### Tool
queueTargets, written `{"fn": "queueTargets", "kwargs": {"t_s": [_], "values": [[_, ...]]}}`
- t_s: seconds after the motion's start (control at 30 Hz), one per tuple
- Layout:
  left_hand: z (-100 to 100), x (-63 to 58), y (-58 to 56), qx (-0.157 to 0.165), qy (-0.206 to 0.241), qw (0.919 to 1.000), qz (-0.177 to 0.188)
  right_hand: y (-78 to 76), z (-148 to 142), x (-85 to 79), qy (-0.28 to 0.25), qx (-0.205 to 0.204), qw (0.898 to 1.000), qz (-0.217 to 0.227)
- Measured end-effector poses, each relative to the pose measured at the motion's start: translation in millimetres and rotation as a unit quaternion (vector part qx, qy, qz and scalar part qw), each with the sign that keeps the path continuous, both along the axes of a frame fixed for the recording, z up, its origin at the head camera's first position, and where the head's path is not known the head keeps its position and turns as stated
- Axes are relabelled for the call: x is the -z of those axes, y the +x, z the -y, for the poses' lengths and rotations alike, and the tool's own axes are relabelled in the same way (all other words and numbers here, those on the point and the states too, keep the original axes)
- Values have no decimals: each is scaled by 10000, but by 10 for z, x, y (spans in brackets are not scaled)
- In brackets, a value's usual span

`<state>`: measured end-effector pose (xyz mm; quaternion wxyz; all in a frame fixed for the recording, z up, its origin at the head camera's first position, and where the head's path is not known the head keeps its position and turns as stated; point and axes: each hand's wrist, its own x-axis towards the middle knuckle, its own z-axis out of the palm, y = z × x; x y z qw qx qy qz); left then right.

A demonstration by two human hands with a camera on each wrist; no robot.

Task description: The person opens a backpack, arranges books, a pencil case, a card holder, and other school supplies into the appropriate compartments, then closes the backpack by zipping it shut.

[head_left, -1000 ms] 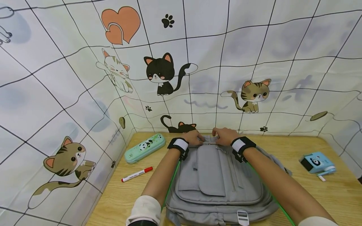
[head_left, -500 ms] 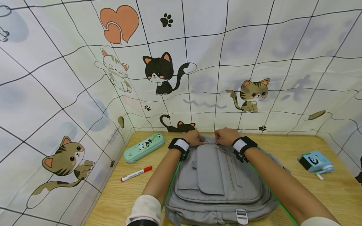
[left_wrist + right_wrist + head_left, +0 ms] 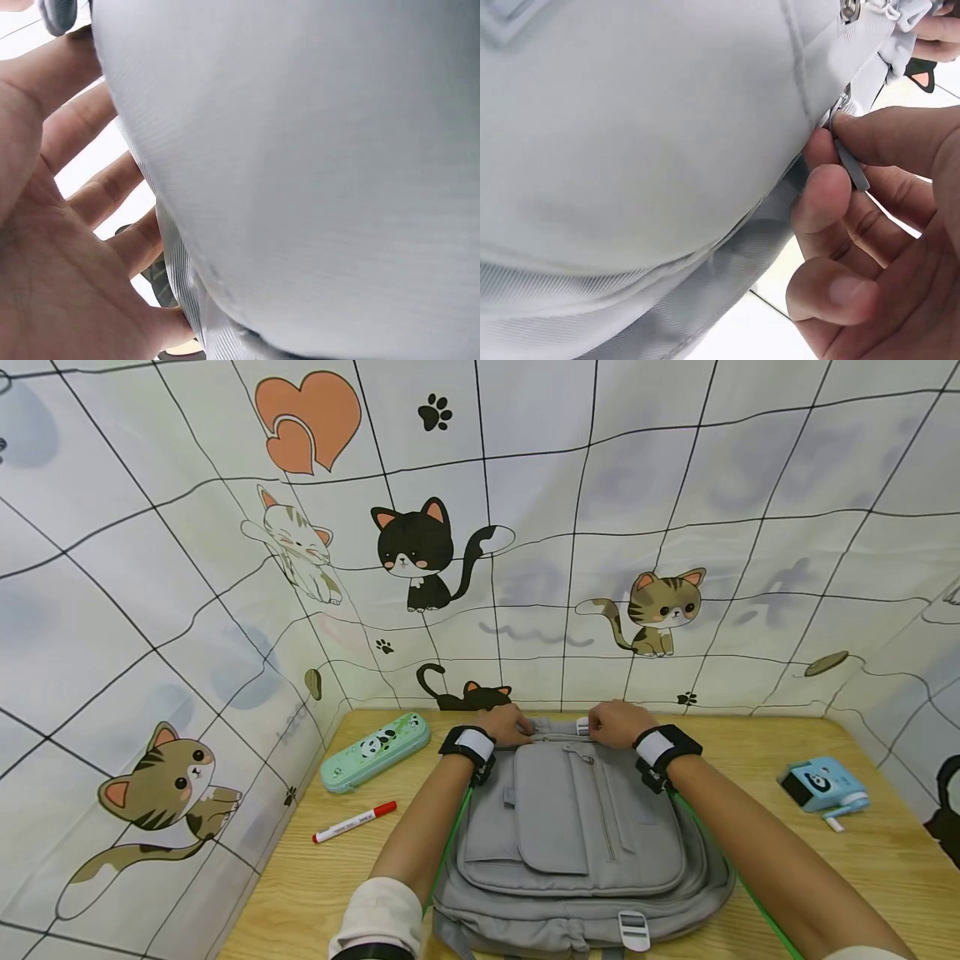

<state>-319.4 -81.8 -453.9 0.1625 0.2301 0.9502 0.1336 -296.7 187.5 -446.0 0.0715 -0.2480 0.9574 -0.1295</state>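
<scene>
Grey backpack (image 3: 551,814) on table (image 3: 750,743), long axis near-to-far, top pointing to far edge; right hand (image 3: 621,724) pinches zipper pull (image 3: 853,166); left hand (image 3: 504,725) touches backpack's top, fingers apart; tips hidden, cannot tell if pinching.

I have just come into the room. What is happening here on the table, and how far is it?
A person is working at the top of a gray backpack lying on a table. The right hand pinches a zipper pull; the left hand touches the bag's top, its grip unclear. How far the zipper is open cannot be told. A green case and a marker lie to the left, a blue gadget to the right, all untouched.
</scene>
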Motion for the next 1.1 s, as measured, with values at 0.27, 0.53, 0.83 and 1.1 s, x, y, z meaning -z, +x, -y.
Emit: {"fn": "queueTargets", "kwargs": {"t_s": [0.27, 0.53, 0.83, 1.1], "values": [[12, 19, 17, 17, 56, 10000, -35, 81, -221, -46, 27, 223, 9997, -4], [3, 26, 22, 50, 34, 10000, -57, 175, -576, -124, 139, 439, 9988, 156], [50, 6, 23, 54, 298, 9994, 156, 228, -704, -111, 58, 354, 9993, 108], [79, 49, -31, 1, 486, 9983, 326, 250, -696, -133, 78, 370, 9993, 51]]}}
